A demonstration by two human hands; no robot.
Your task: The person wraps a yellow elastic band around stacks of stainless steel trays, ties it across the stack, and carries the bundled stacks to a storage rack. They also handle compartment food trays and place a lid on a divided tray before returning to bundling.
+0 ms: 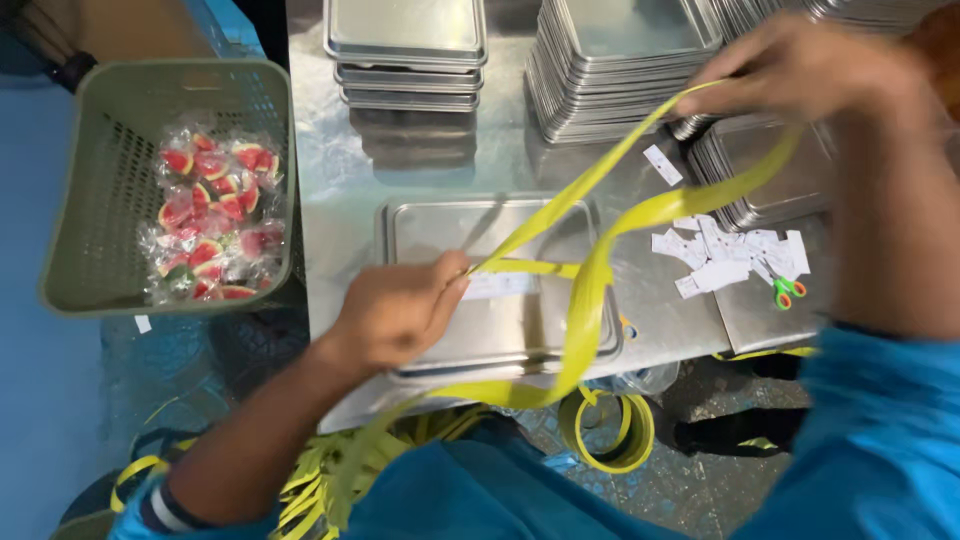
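Strap (590,290) runs diagonally, lower-left to upper-right; left hand (395,310) pinches it, right hand (800,70) seemingly grips it

Glossy plastic strap (590,290); brushed metal tray (440,225).

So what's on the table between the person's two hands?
In the head view, a yellow strap runs taut from the left hand up to the right hand. Under it lie a steel tray and bare tabletop.

- Steel table (330,160): flat tray (500,290) at centre.
- Tray stacks (405,50) at twelve o'clock.
- Paper slips (730,255) and small scissors (788,291) at three o'clock.
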